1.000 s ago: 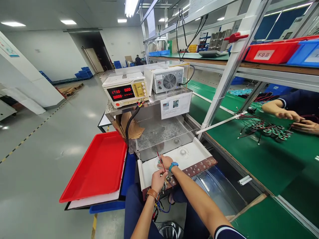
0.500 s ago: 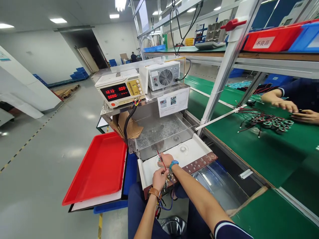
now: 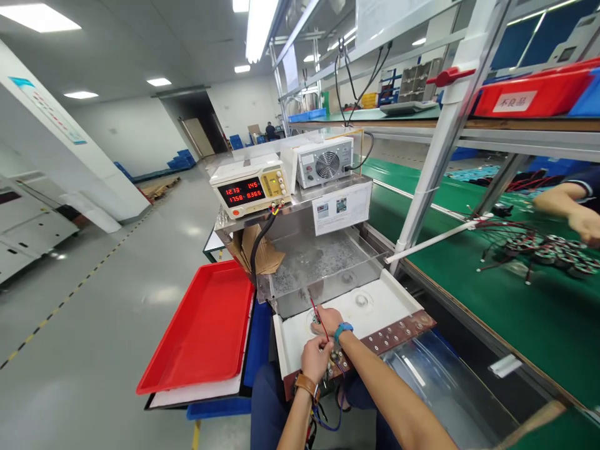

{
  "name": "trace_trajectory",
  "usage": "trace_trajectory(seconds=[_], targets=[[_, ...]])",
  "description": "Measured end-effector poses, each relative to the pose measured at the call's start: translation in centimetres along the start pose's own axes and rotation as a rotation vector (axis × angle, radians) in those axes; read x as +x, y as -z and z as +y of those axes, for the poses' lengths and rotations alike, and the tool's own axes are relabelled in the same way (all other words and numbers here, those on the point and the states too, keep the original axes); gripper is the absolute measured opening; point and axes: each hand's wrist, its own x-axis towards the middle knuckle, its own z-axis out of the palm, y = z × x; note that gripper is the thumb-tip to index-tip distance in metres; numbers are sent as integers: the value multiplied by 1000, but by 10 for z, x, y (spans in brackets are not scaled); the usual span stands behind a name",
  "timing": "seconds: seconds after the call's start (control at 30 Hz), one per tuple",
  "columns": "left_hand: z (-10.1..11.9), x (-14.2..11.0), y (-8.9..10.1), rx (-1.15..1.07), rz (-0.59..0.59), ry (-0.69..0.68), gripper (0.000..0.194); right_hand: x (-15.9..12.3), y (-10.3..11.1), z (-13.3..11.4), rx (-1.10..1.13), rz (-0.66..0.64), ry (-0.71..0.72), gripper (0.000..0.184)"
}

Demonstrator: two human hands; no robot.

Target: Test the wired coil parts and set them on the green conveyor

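Observation:
My right hand (image 3: 328, 320), with a blue band at the wrist, rests closed on a small round part in a recess of the white fixture plate (image 3: 389, 300). A thin red wire (image 3: 313, 307) rises from under its fingers. My left hand (image 3: 315, 359), with a brown strap at the wrist, is closed in a pinch at the brown terminal strip (image 3: 398, 334) on the plate's front edge; what it pinches is too small to make out. Loose wires hang below the left wrist.
A power supply (image 3: 250, 190) with red digits and a fan unit (image 3: 325, 164) stand on a metal shelf behind a clear box (image 3: 323, 262). A red tray (image 3: 201, 328) lies left. At right, another person's hand (image 3: 584, 222) works over wired parts (image 3: 544, 250) on the green bench.
The power supply's display has changed from near-zero readings to higher numbers. The view has shifted left and up. Both my hands stay at the same spots on the fixture.

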Motion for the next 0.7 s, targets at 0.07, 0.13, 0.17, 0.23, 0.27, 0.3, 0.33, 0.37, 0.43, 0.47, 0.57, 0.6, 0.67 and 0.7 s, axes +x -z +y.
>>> trace_trajectory(seconds=[0.07, 0.13, 0.17, 0.23, 0.27, 0.3, 0.33, 0.37, 0.43, 0.47, 0.57, 0.6, 0.67, 0.7], targets=[[1, -1, 0, 0, 8, 0, 23, 1, -3, 1, 21, 5, -6, 39], [1, -2, 1, 2, 16, 3, 22, 2, -6, 2, 39, 8, -19, 39], [1, -2, 1, 2, 19, 4, 22, 3, -7, 2, 47, 10, -26, 39], [0, -2, 0, 3, 19, 4, 22, 3, -9, 2, 54, 13, -33, 39], [-1, -2, 0, 4, 18, 4, 23, 3, -9, 2, 53, 14, -29, 39], [-2, -1, 0, 5, 18, 4, 23, 4, -10, 1, 50, 16, -25, 39], [-2, -1, 0, 7, 18, 4, 23, 4, -9, 1, 44, 17, -22, 39], [-2, -1, 0, 10, 18, 5, 23, 4, -9, 1, 38, 16, -19, 39], [-3, -1, 0, 14, 17, 7, 23, 3, -8, 1, 28, 16, -18, 39], [-3, 0, 0, 15, 16, 7, 23, 3, -7, 1, 25, 17, -20, 39], [-2, 0, 0, 14, 10, 4, 23, 2, -4, 0, 14, 17, -22, 39], [-1, 0, 0, 15, 8, 1, 23, 2, -3, -1, 10, 16, -23, 39], [-1, -1, 1, 18, 1, -2, 23, 1, 0, -2, 5, 7, -28, 39], [-1, -1, 2, 21, -1, -2, 24, 1, 0, -2, 5, 1, -30, 39]])
